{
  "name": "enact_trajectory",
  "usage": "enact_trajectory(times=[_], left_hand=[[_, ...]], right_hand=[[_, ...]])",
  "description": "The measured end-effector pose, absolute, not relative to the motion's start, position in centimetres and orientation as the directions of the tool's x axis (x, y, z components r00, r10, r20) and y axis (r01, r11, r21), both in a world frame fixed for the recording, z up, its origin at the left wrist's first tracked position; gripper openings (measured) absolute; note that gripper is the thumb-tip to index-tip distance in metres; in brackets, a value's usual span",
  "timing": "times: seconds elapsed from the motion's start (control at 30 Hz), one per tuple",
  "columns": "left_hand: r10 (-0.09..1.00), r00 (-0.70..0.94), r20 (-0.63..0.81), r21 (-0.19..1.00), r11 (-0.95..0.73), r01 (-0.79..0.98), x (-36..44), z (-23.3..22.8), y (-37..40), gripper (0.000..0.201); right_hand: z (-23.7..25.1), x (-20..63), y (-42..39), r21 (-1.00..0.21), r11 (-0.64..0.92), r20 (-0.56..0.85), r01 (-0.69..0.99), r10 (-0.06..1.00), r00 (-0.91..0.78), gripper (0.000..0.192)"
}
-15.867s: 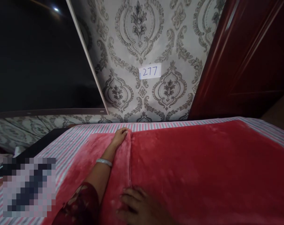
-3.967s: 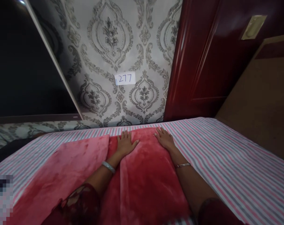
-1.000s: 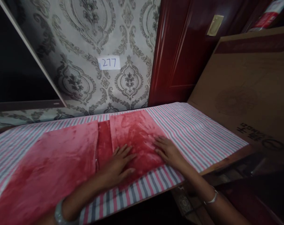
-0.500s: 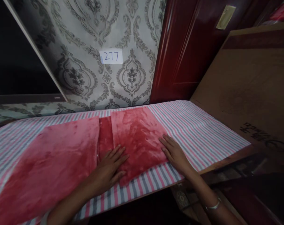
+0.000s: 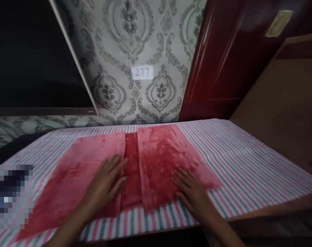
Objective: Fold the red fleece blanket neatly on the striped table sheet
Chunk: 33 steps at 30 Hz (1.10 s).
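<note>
We rest both hands flat, fingers spread, on a red plush blanket (image 5: 156, 161) that lies folded on the striped sheet (image 5: 248, 164) of the bed. Our left hand (image 5: 107, 181) presses on the paler left flap of the blanket, its fingertips reaching the flap's inner edge beside the narrow darker strip that shows between the two flaps. Our right hand (image 5: 194, 193) lies palm down on the right flap, close to that flap's near right corner, with the heel of the hand over the sheet just beyond the blanket's near edge. Neither hand pinches or lifts any cloth. The blanket runs from the bed's far edge toward its near edge, left of the middle; the sheet's right part is bare stripes out to the right edge. Behind the far edge stands a patterned wall (image 5: 145, 41) bearing a small white label (image 5: 142, 72) marked 277, with a dark red door (image 5: 230, 58) to its right.
</note>
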<state>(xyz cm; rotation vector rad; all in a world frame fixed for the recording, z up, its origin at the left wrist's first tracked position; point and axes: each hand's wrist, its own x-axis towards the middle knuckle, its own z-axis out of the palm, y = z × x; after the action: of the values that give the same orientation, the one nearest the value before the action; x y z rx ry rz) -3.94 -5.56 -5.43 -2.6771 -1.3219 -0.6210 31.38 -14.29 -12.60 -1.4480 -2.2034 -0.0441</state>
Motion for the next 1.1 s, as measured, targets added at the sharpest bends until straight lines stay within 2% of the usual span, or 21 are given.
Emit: enact_trajectory(times=[0.1,0.2,0.3,0.4,0.6,0.83,0.97,1.1], left_hand=[[0.815,0.446,0.37,0.043,-0.494,0.868,-5.8,-7.1,-5.9,0.061],[0.847,0.443,0.294,0.04,-0.474,0.88,-5.8,-9.0,-6.6,0.062],[0.856,0.431,0.286,0.038,-0.46,0.887,-4.9,-10.1,-7.1,0.063],[0.866,0.419,0.272,0.05,-0.447,0.893,-4.6,-10.2,-7.1,0.062],[0.888,0.408,0.211,0.077,-0.431,0.899,-4.5,-9.5,-7.3,0.064],[0.923,0.37,0.102,0.071,-0.378,0.923,-2.9,-8.3,-7.9,0.061],[0.922,0.381,0.064,0.162,-0.386,0.908,-2.8,-7.5,-8.5,0.059],[0.866,0.492,0.091,0.391,-0.485,0.782,-4.3,-6.9,-9.0,0.056]], right_hand=[[-12.9,32.0,-13.8,-0.25,0.471,0.472,0.846,0.822,-0.319,0.041],[-12.3,31.8,-13.0,-0.27,0.494,0.535,0.826,0.791,-0.297,0.037],[-11.2,30.2,-12.3,-0.29,0.5,0.546,0.816,0.787,-0.288,0.039],[-10.1,27.6,-11.8,-0.305,0.513,0.485,0.802,0.809,-0.333,0.041],[-9.7,24.1,-11.3,-0.34,0.507,0.219,0.792,0.862,-0.458,0.045],[-10.4,23.8,-11.3,-0.31,0.506,0.188,0.805,0.863,-0.47,0.048],[-9.4,23.9,-11.0,-0.326,0.513,0.185,0.794,0.858,-0.478,0.046],[-7.3,22.5,-10.6,-0.372,0.543,0.2,0.753,0.839,-0.507,0.049]])
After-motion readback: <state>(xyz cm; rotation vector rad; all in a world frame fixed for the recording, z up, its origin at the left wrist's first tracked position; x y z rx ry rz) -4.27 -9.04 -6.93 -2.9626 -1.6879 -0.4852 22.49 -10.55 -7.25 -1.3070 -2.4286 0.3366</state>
